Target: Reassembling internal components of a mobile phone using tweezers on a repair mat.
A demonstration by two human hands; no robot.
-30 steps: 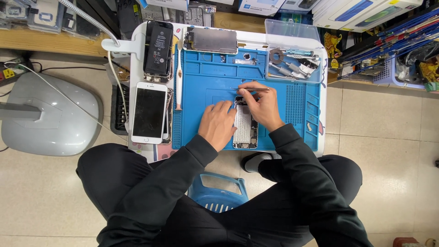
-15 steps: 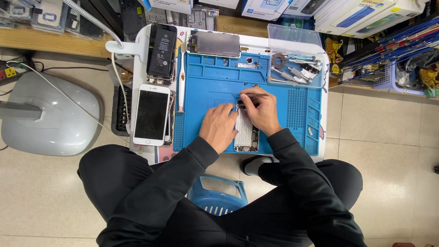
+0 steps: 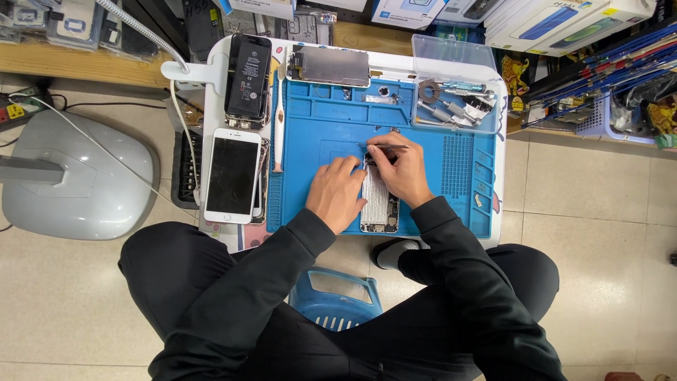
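Head view: I see my right hand (image 3: 403, 171) pinching tweezers (image 3: 384, 146) crosswise over the top end of the opened phone chassis (image 3: 379, 201), lying lengthwise toward me on the blue mat (image 3: 331, 127), left hand (image 3: 337, 194) pressed flat, bracing its edge.

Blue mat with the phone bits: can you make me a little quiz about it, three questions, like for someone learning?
1. True or false: the white phone lies screen up beside the blue mat, not on it.
2. What does the right hand hold? A) a thin metal tool B) a black battery C) a roll of tape
3. Fill the gap: the left hand rests on the opened phone body, which lies on the ____ mat.

Key
1. True.
2. A: the tool's tip points left, above the phone body.
3. Blue. The clear tray of small tools sits at the mat's far right corner.
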